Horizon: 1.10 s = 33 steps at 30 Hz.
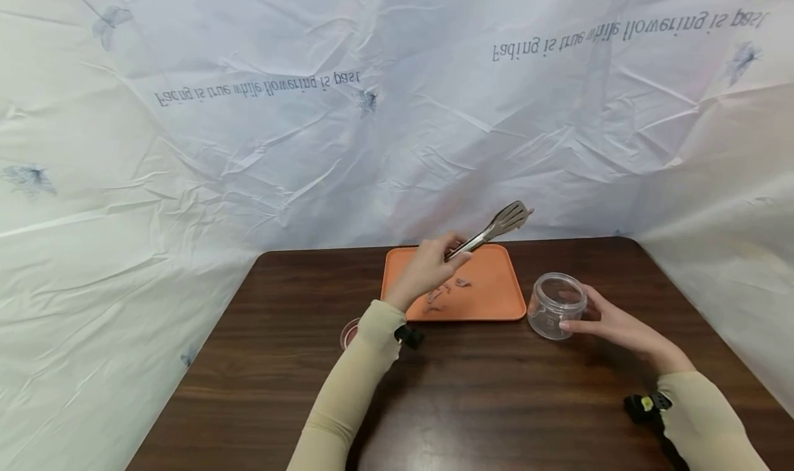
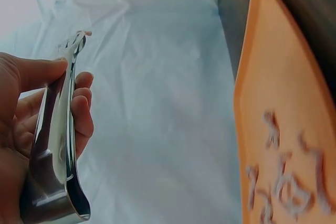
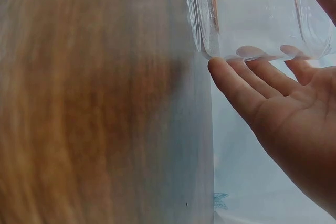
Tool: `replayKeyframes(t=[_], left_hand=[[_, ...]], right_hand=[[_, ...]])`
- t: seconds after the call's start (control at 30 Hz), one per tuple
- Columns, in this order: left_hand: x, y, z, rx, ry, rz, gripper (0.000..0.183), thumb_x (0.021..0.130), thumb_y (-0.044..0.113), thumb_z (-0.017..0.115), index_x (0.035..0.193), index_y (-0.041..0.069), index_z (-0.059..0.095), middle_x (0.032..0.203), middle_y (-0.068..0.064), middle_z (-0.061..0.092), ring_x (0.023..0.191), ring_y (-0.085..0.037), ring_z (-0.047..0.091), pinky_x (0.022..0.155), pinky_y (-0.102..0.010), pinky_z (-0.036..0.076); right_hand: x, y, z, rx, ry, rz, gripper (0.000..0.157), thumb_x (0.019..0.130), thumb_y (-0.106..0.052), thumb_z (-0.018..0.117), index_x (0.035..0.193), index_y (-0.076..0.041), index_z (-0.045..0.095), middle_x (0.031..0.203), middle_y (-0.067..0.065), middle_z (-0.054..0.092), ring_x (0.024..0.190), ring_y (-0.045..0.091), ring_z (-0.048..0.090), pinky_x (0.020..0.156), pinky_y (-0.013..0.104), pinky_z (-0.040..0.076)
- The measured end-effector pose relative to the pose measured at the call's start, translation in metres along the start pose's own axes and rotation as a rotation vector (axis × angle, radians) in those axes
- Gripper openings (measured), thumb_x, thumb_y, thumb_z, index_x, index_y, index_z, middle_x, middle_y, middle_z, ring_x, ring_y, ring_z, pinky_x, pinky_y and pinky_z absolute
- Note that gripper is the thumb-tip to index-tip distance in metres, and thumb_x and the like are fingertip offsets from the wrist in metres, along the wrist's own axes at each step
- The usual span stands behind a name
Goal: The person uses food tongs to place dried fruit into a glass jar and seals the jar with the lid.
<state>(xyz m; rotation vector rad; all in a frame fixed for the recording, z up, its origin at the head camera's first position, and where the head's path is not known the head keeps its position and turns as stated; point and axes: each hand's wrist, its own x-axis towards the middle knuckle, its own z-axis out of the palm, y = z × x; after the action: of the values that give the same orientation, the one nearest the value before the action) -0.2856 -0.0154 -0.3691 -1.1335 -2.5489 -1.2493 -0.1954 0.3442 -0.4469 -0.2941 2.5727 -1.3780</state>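
Note:
My left hand [image 1: 428,267] grips metal tongs [image 1: 493,231] above an orange tray [image 1: 499,298]. The slotted head of the tongs points up and to the right. A small pinkish piece [image 2: 88,33] shows at their tips in the left wrist view, its kind too small to tell. Several thin, twisted pinkish-grey strips [image 2: 294,198] lie on the tray. To the right of the tray, my right hand [image 1: 620,329] holds a clear, lidless jar [image 1: 551,319], thumb on the near side and fingers around the far side. Inside the jar I make out no contents.
A round, reddish-rimmed lid-like disc [image 1: 349,332] lies left of the tray, partly hidden by the left sleeve. The dark wooden table [image 1: 490,395] meets a pale, wrinkled printed sheet [image 1: 397,147] at its back and sides.

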Motion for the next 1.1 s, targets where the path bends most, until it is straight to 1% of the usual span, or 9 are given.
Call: replayKeyframes(t=[0.03,0.13,0.2,0.27,0.4,0.5,0.63,0.8,1.1], left_hand=[[0.001,0.004,0.005,-0.007,-0.006,0.001,0.027,0.104,0.03,0.06,0.126,0.014,0.062,0.103,-0.001,0.071,0.06,-0.009,0.062,0.057,-0.023,0.049],[0.004,0.012,0.02,0.001,-0.043,0.021,0.026,0.104,0.031,0.058,0.125,0.015,0.061,0.09,-0.001,0.069,0.05,-0.005,0.051,0.05,-0.021,0.043],[0.003,0.015,0.029,0.013,-0.069,0.034,0.025,0.104,0.032,0.058,0.123,0.017,0.062,0.085,0.003,0.066,0.049,-0.004,0.045,0.049,-0.019,0.038],[0.001,0.015,0.038,0.036,-0.091,0.057,0.02,0.104,0.032,0.058,0.119,0.019,0.062,0.08,0.008,0.063,0.046,-0.008,0.037,0.047,-0.021,0.031],[-0.005,0.012,0.049,0.054,-0.129,0.067,0.017,0.103,0.029,0.061,0.117,0.019,0.064,0.092,0.012,0.066,0.048,-0.007,0.039,0.049,-0.02,0.032],[-0.008,0.011,0.053,0.074,-0.146,0.071,0.019,0.102,0.026,0.063,0.118,0.017,0.065,0.095,0.008,0.069,0.047,-0.006,0.04,0.048,-0.019,0.032],[-0.012,0.01,0.056,0.097,-0.174,0.075,0.021,0.102,0.028,0.062,0.12,0.017,0.064,0.092,0.009,0.068,0.044,-0.006,0.039,0.046,-0.019,0.033],[-0.015,0.009,0.056,0.128,-0.203,0.068,0.024,0.103,0.03,0.061,0.123,0.017,0.063,0.094,0.008,0.067,0.043,-0.006,0.04,0.046,-0.019,0.034],[-0.015,0.01,0.054,0.156,-0.228,0.063,0.025,0.103,0.031,0.06,0.124,0.016,0.063,0.102,0.003,0.07,0.047,-0.006,0.043,0.048,-0.02,0.036]], right_hand=[[0.0,-0.001,0.0,0.001,0.002,0.001,0.094,0.097,-0.029,0.07,0.162,-0.009,0.004,0.156,0.029,0.028,0.139,0.056,0.027,0.096,0.071,0.037],[0.0,-0.002,0.0,-0.001,0.008,0.002,0.095,0.097,-0.029,0.071,0.162,-0.008,0.005,0.155,0.029,0.03,0.139,0.055,0.028,0.096,0.069,0.037],[0.0,-0.002,0.001,-0.003,0.011,0.003,0.095,0.096,-0.03,0.071,0.162,-0.009,0.005,0.155,0.028,0.03,0.14,0.055,0.028,0.097,0.069,0.037],[0.0,-0.001,0.002,-0.003,0.013,0.003,0.096,0.096,-0.031,0.072,0.162,-0.009,0.005,0.155,0.028,0.03,0.14,0.055,0.028,0.097,0.069,0.037],[0.0,0.0,0.001,0.0,0.011,0.001,0.097,0.096,-0.031,0.072,0.162,-0.009,0.004,0.157,0.028,0.029,0.141,0.057,0.023,0.098,0.071,0.035],[0.0,0.0,0.0,-0.017,0.015,0.009,0.098,0.095,-0.032,0.072,0.162,-0.009,0.004,0.155,0.031,0.029,0.141,0.056,0.025,0.097,0.069,0.037],[0.0,0.0,-0.003,-0.054,0.02,0.031,0.099,0.095,-0.036,0.072,0.162,-0.009,0.004,0.153,0.034,0.03,0.139,0.054,0.029,0.095,0.066,0.04],[0.0,-0.001,-0.003,-0.043,0.012,0.02,0.1,0.095,-0.034,0.072,0.162,-0.008,0.001,0.155,0.033,0.027,0.14,0.055,0.027,0.096,0.066,0.039],[-0.003,-0.003,-0.001,-0.019,0.008,0.017,0.102,0.096,-0.033,0.071,0.162,-0.008,-0.002,0.158,0.031,0.022,0.142,0.057,0.021,0.097,0.069,0.037]])
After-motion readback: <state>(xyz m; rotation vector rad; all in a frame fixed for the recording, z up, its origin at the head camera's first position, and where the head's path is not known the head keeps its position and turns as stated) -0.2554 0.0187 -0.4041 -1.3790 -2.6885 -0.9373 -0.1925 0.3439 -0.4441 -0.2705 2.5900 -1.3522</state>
